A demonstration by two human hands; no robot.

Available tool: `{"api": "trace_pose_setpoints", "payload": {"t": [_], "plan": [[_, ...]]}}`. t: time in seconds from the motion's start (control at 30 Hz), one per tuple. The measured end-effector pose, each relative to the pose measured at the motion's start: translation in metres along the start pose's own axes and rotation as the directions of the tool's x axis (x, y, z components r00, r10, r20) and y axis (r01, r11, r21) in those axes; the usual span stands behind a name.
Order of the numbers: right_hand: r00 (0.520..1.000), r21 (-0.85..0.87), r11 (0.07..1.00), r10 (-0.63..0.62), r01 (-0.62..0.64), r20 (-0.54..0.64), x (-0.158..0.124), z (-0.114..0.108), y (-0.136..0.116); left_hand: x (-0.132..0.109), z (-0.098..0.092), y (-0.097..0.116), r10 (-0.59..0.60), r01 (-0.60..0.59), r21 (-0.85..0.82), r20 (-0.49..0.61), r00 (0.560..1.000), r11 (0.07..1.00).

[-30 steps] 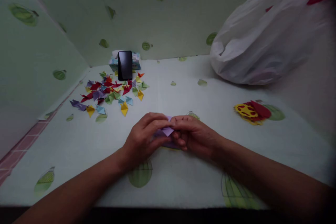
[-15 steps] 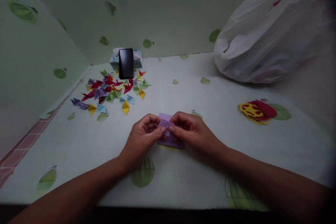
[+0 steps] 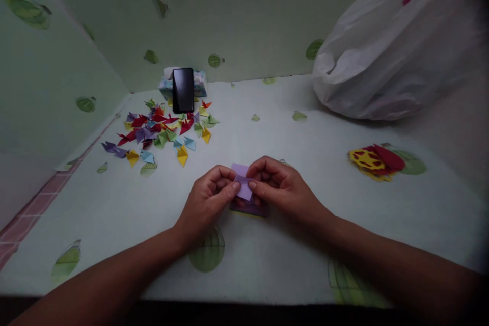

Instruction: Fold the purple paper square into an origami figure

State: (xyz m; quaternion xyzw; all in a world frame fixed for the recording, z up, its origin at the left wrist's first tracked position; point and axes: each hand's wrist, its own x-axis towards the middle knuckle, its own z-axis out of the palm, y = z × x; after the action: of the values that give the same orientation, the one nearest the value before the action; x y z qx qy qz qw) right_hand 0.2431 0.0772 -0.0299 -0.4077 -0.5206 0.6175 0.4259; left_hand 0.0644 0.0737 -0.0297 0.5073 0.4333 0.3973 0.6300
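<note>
A small light purple sheet of origami paper [image 3: 243,189] is pinched between my two hands, above the middle of the table. My left hand [image 3: 212,191] grips its left edge between thumb and fingers. On the opposite edge, the thumb and fingers of my right hand [image 3: 277,183] are closed on the same sheet. Beneath it lies a stack of purple paper [image 3: 250,209] with a yellow edge showing at the front; my fingers hide part of it. Farther left spreads a pile of folded paper cranes [image 3: 164,135] in several colours.
A black phone [image 3: 183,90] leans on a tissue box [image 3: 200,84] behind the cranes. Back right stands a big white plastic bag [image 3: 367,66]. Below the bag are red and yellow cut-out pieces [image 3: 370,160]. The table [image 3: 267,265] meets walls at the left and back.
The purple sheet in my fingers has turned and now lies flatter, showing more of its face. My right hand has shifted slightly up and right. The camera view has moved a little.
</note>
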Motion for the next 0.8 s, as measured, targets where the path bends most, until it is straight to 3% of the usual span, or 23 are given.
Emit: {"api": "trace_pose_setpoints", "payload": {"t": [0.33,0.57,0.8], "plan": [[0.999,-0.058,0.998,-0.037,0.037,-0.003,-0.0011,0.0001,-0.0023,0.0003,-0.0003,-0.0022,0.003,0.002,-0.099,0.048,0.999,0.995],[0.998,-0.106,0.993,-0.057,0.057,-0.002,-0.0026,-0.0008,-0.0015,0.0006,-0.0002,-0.0005,0.044,-0.043,0.015,-0.001,0.999,0.999],[0.999,-0.058,0.998,-0.012,0.014,0.032,-0.0013,-0.0009,0.0001,0.0013,0.0003,-0.0007,0.043,-0.044,-0.018,-0.035,0.998,0.999]]}}
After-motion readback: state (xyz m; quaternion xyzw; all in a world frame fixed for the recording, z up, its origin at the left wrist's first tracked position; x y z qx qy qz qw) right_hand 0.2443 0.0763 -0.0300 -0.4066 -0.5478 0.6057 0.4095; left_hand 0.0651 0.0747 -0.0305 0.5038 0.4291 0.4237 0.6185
